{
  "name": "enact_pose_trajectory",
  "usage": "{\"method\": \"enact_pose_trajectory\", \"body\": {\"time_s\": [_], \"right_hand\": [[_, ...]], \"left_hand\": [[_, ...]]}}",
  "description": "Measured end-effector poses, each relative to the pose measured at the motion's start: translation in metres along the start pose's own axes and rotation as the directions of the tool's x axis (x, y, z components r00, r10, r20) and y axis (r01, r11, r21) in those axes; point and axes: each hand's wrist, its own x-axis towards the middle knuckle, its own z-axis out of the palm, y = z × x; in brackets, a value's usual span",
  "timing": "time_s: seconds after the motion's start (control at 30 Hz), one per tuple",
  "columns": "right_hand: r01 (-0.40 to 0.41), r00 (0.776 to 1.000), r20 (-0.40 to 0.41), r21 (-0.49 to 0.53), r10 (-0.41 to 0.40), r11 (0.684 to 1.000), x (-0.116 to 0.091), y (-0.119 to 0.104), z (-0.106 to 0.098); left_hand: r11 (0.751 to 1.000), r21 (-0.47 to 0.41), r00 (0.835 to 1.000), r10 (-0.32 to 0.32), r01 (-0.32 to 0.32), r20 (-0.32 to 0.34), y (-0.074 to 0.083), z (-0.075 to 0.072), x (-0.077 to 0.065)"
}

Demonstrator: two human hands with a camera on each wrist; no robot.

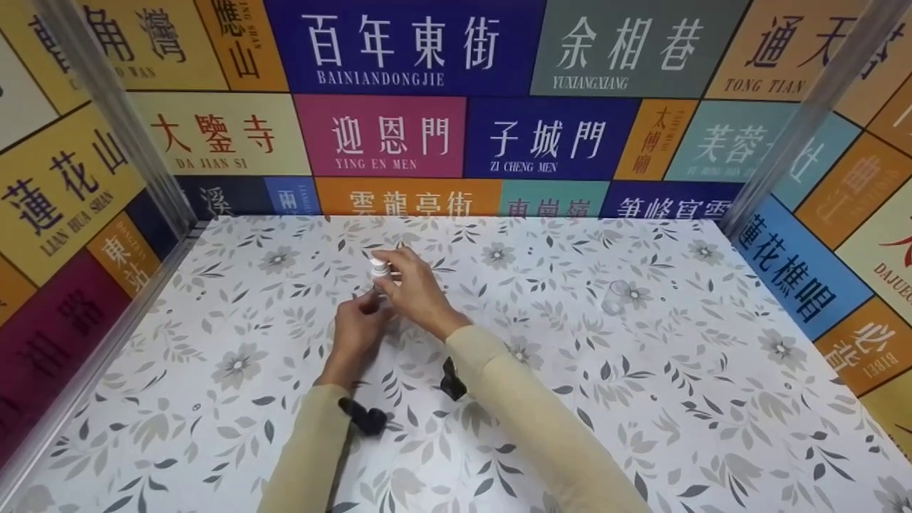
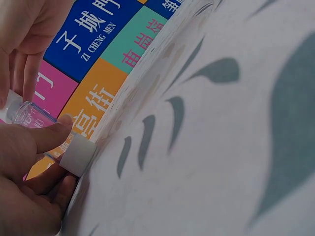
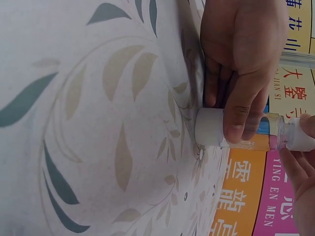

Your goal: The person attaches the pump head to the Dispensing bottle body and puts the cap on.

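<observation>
A small clear bottle (image 3: 263, 132) stands upright on the table, its white base (image 3: 209, 127) at the tabletop. My left hand (image 1: 360, 331) holds the body low down, thumb and fingers around it just above the base, as the left wrist view shows with the left hand (image 2: 29, 182). Above it, my right hand (image 1: 417, 288) pinches the white top (image 1: 380, 268) between thumb and fingers. In the right wrist view the right hand (image 3: 302, 164) is at the bottle's neck end, partly cut off by the frame edge.
A clear, cup-like piece (image 1: 614, 298) lies on the patterned tabletop (image 1: 570, 399) to the right of the hands. Panels with large printed characters (image 1: 410, 46) rise behind and at both sides. Black wrist-worn devices (image 1: 365, 417) sit at both sleeves.
</observation>
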Motion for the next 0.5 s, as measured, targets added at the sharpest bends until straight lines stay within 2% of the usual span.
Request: {"method": "enact_pose_trajectory", "body": {"time_s": [0.27,0.5], "right_hand": [[0.000,1.000,-0.008,-0.013,0.000,1.000,-0.0025,0.0007,-0.0008],[-0.045,0.999,-0.007,0.022,0.045,0.999,-0.0048,-0.0013,0.0009]], "left_hand": [[1.000,-0.003,1.000,0.012,-0.012,-0.003,0.0006,0.0002,0.0002],[1.000,0.001,1.000,-0.005,0.005,-0.004,0.0019,0.0013,-0.0015]]}}
